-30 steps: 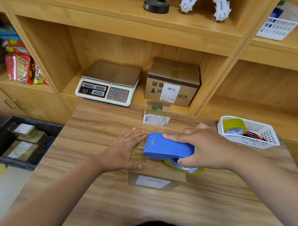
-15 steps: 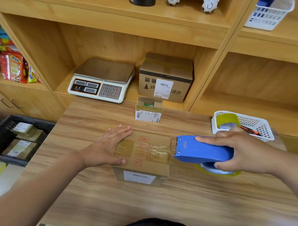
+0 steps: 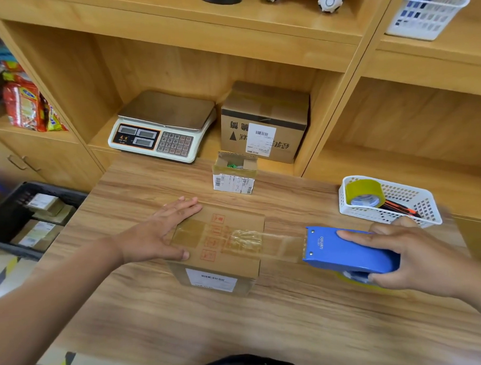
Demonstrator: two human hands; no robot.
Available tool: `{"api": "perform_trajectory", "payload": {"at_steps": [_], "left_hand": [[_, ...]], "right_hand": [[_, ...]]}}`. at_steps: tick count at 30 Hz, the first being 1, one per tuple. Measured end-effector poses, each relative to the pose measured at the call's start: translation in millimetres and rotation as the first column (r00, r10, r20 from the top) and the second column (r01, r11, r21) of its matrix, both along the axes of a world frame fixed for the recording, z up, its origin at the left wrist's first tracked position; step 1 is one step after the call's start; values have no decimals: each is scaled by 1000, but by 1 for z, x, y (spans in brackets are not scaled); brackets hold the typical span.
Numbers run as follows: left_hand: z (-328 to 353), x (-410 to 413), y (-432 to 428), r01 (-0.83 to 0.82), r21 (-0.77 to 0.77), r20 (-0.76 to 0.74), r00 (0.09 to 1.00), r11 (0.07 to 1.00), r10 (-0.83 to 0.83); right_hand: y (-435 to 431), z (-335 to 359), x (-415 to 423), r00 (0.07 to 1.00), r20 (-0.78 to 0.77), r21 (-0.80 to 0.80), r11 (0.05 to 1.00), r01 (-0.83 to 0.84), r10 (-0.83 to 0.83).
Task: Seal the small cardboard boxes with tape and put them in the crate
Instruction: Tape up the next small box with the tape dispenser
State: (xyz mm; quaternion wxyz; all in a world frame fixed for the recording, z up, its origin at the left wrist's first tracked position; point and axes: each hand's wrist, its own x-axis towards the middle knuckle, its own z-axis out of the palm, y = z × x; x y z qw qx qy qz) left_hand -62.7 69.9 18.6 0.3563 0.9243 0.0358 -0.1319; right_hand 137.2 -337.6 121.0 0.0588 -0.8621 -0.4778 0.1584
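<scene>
On the wood-grain table [image 3: 267, 319] sits a small brown cardboard box [image 3: 235, 221] with its flaps closed. Red handling symbols are stamped on its top, and a white barcode label [image 3: 212, 283] is on the side facing the person, its print too fine to read. The left hand [image 3: 159, 232] lies flat on the box's left end, fingers straight, pressing it down. The right hand [image 3: 419, 254] is wrapped around a blue tape dispenser [image 3: 347, 252], held just off the box's right edge. White lettering near the dispenser's toothed end looks like "deli". A strip of clear tape [image 3: 280, 245] runs from the box top across the gap to the dispenser.

At the back of the table a second small cardboard box [image 3: 233, 180] stands with its flaps open, something green inside and a barcode sticker on its front. The shelf behind it holds a larger brown carton [image 3: 264, 117] printed with upside-down black Chinese characters and a black triangle, and bearing a white shipping label. Beside that is a white electronic scale [image 3: 162, 127] with a number keypad. To the right, a white plastic basket [image 3: 425, 210] holds a yellowish tape roll [image 3: 364, 193]. Down on the left, the black crate [image 3: 4, 217] holds several labelled boxes.
</scene>
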Motion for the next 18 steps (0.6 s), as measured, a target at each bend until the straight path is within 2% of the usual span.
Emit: {"api": "perform_trajectory", "payload": {"at_steps": [7, 9, 12, 15, 18], "left_hand": [[18, 1, -13, -35, 11, -26, 999, 999, 35], [27, 4, -22, -43, 110, -33, 998, 993, 47], [44, 18, -55, -40, 322, 66, 998, 946, 20], [54, 44, -112, -86, 345, 232, 973, 935, 4], [42, 77, -158, -46, 377, 281, 957, 925, -67]], "right_hand": [[0, -35, 9, 994, 76, -91, 994, -66, 73], [0, -39, 9, 992, 90, -87, 993, -76, 84], [-2, -41, 8, 990, 110, -122, 990, -71, 84], [-1, -38, 7, 991, 115, -134, 989, -58, 73], [0, -37, 3, 992, 106, -129, 990, -60, 74]]}}
